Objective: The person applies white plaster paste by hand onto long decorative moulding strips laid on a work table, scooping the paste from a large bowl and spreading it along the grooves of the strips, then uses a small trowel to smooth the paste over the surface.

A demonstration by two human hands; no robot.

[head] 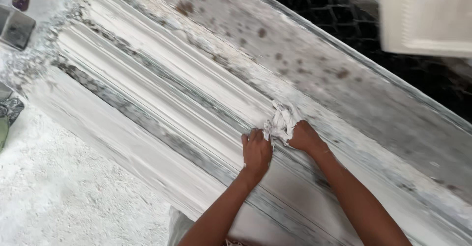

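Note:
A long white moulded plaster strip (162, 74) with ridges and grooves runs from upper left to lower right. A crumpled white rag (281, 120) lies on one of its grooves near the middle. My right hand (306, 138) grips the rag from its right side. My left hand (256, 150) presses on the strip just left of the rag, fingers touching its edge. Both forearms come in from the bottom of the view.
White powdery ground (64, 192) spreads at the lower left. A dark metal mesh (344, 20) lies beyond the strip at the upper right, under a white panel (427, 15). Grey blocks (17, 27) sit at the far left.

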